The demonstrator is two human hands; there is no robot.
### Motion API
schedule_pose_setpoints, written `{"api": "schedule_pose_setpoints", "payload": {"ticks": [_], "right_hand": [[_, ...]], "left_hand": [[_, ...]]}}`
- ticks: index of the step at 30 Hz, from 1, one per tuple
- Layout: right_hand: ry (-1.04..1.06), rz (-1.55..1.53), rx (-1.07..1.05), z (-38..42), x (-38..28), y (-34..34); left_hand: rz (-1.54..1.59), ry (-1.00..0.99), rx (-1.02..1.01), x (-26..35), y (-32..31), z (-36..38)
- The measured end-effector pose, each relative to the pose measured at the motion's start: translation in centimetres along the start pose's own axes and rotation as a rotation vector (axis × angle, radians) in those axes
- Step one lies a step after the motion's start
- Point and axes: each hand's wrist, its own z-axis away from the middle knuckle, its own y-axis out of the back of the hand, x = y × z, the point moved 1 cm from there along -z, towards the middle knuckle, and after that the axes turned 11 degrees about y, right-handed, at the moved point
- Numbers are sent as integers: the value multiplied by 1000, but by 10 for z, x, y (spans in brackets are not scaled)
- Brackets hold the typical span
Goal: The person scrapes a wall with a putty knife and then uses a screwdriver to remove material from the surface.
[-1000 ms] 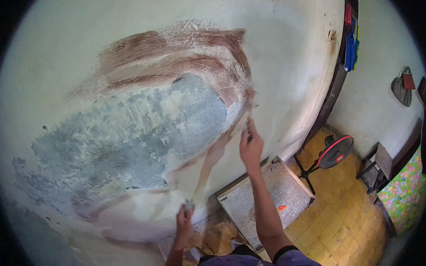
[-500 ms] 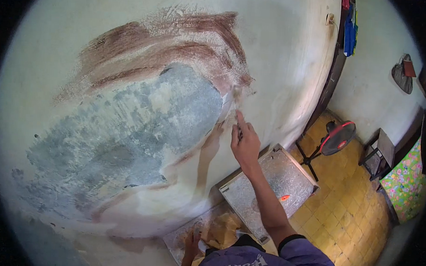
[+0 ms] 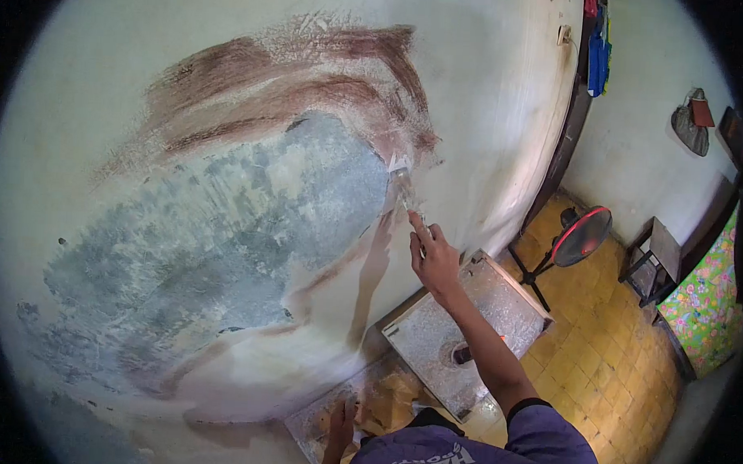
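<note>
The wall (image 3: pixel 224 227) shows a broad grey scraped patch under brown smears. Against it, at the patch's right edge, the scraper (image 3: pixel 406 188) lies with its long axis running up and slightly left, blade end uppermost. The right hand (image 3: pixel 434 259) is clamped around its handle. Half a second ago the blade sat at much the same spot. The left hand (image 3: pixel 340 419), fingers spread loosely, rests low on debris.
</note>
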Motion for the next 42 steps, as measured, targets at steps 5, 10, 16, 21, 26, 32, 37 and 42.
{"api": "schedule_pose_setpoints", "payload": {"ticks": [5,10,16,21,26,32,37,42], "right_hand": [[35,23,95,-23,0,9],[-14,8,14,6,-4,-9],[-126,-98,147,-43,-10,12],[-140,-164,127,-6,-33,-7],[-213,-175,165,-43,-17,8],[-175,-196,51,-11,-48,9],[-190,-136,146,-55,-28,20],[-24,-19,82,-15,-25,9]], "left_hand": [[182,373,-71,-15,-8,-8],[4,255,25,10,-6,-8],[143,319,-82,17,-4,-15],[-104,64,39,9,-9,-14],[82,200,-83,5,-8,-18],[-138,-79,32,-12,-3,-17],[297,168,-49,-28,-4,-14],[116,278,-105,-29,8,-23]]}}
